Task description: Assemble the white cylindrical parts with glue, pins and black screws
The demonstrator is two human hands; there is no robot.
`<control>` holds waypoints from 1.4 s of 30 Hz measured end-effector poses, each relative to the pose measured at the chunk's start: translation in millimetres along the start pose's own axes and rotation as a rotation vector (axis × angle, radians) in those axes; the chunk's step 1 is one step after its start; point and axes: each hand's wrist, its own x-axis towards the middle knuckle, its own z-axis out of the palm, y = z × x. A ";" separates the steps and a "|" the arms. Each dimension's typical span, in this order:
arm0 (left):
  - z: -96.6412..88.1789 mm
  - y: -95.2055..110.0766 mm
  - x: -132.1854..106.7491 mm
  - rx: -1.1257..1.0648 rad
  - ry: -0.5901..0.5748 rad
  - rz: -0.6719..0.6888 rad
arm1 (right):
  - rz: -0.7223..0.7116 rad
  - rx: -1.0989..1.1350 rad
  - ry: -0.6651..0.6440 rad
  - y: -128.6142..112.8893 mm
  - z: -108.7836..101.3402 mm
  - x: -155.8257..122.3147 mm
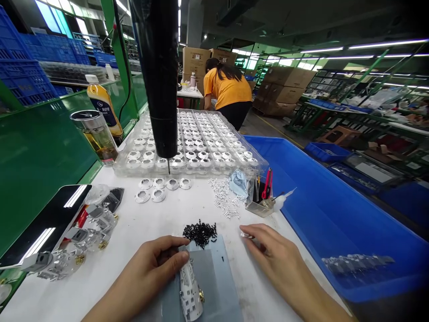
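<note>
My left hand [157, 264] is closed in a pinch at the top of a small white plastic part [190, 290] that lies on a grey mat [214, 277]. Just beyond the fingers sits a heap of tiny black screws [200, 232]. My right hand [268, 255] rests on the white table, fingers together, tips touching a small white piece [245, 234]. A black electric screwdriver [161, 80] hangs over the table, its bit pointing down above loose white rings [157, 188].
A clear tray of white rings [201, 143] stands at the back. A glass jar [95, 134] and a bottle [103, 107] stand at left, clear parts [80, 237] nearer. White pins [224, 197], a tool cup [261, 201]. Blue bin [335, 214] at right. A person in orange [228, 89] works beyond.
</note>
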 end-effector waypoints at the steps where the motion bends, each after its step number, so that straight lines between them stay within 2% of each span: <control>1: -0.2 0.0 -0.1 0.008 0.000 0.003 | 0.014 0.016 -0.016 -2.3 1.0 -4.0; 4: -0.3 -1.3 0.7 0.032 0.003 0.027 | 0.060 0.069 -0.065 -6.4 -1.3 -14.3; 6: -0.1 -3.2 1.5 0.051 0.009 0.035 | 0.153 0.093 -0.047 -3.0 -9.8 -18.8; 11: 0.1 -5.9 2.1 0.072 0.010 0.018 | 0.441 0.006 0.258 23.8 -43.3 -11.6; 14: 0.1 -5.3 2.1 0.095 0.011 0.010 | 0.516 -0.021 0.293 36.6 -52.6 8.5; 18: 0.8 -6.3 2.6 0.155 0.068 0.008 | 0.525 -0.015 0.204 45.4 -51.7 37.8; 20: 1.6 -8.0 3.1 0.147 0.093 0.009 | 0.503 -0.033 0.227 46.0 -54.5 45.9; 22: 2.7 -9.8 3.7 0.109 0.099 0.019 | 0.466 -0.072 0.314 42.5 -61.4 47.8; 25: 3.4 -11.7 4.3 0.055 0.091 0.029 | 0.386 -0.112 0.533 29.9 -69.9 40.6; 27: 2.8 -12.1 4.4 0.054 0.078 0.018 | 0.328 -0.085 0.670 19.5 -66.7 30.2; 29: 1.7 -11.9 4.1 0.065 0.064 0.011 | 0.295 -0.015 0.701 10.5 -54.4 16.8; 33: 1.5 -10.4 3.0 0.075 0.085 0.000 | 0.292 0.113 0.530 4.0 -19.2 -8.9; 35: 2.9 -9.4 2.5 0.091 0.119 -0.008 | 0.285 0.142 0.490 5.8 -6.5 -16.2; 38: 5.3 -8.5 2.3 0.104 0.155 -0.018 | 0.260 0.162 0.486 9.2 1.3 -19.7; 42: 6.6 -9.5 2.6 0.103 0.163 -0.034 | 0.210 0.165 0.484 10.3 1.4 -19.3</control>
